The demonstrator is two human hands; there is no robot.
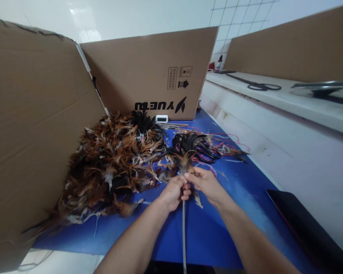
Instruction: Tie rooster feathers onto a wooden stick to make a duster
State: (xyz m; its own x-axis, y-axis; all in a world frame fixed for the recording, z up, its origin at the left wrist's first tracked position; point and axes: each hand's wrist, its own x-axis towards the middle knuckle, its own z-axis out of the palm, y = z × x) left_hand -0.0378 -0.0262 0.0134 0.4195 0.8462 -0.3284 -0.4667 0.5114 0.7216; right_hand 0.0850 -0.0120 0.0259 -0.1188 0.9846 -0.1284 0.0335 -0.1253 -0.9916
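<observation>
A thin pale stick (184, 233) runs upright from the lower edge toward my hands, with a small tuft of brown feathers (185, 163) around its upper end. My left hand (175, 193) is closed around the stick just below that tuft. From the right, my right hand (207, 185) pinches at the base of the feathers, its fingertips meeting those of my left hand. What exactly lies between the fingertips is partly hidden. A large heap of brown and black feathers (111, 160) spreads to the left. Beyond my right hand lie black-handled scissors (207, 154) among dark feathers.
Cardboard panels (148, 72) stand behind and to the left of the blue table (171, 243). Pink string (231, 136), several thin sticks and a small white device (161, 118) lie at the back. More scissors (260, 86) rest on the right ledge; a dark flat object (300, 220) lies below it.
</observation>
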